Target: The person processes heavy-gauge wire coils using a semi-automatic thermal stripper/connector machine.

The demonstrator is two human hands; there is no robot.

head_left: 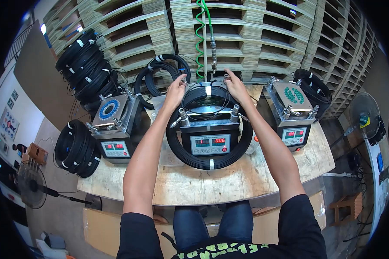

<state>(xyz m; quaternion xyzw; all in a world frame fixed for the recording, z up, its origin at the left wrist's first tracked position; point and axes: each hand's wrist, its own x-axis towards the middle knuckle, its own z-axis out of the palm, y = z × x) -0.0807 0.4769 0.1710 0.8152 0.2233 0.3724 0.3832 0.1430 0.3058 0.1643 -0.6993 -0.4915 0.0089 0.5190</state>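
Note:
My left hand [176, 91] is at the rear left metal clamp knob [183, 79] of the middle machine, fingers closed around it. Over at the rear right clamp knob [226, 77], my right hand [237, 88] has its thumb and fingers about the knob, the index finger partly stretched. A large coil of black cable [212, 165], bound with white tape, hangs around the middle machine [209, 144], whose display shows red digits. Thin loose cable loops cross its top plate between my hands. Two front clamp knobs [234, 110] stand nearer to me.
A machine with a blue ring [109, 109] stands left; one with green pieces [294, 95] stands right. Black cable coils are stacked at left [84, 64], with another [313, 90] at right. Behind hangs a green air hose [210, 26] before wooden pallets [242, 32].

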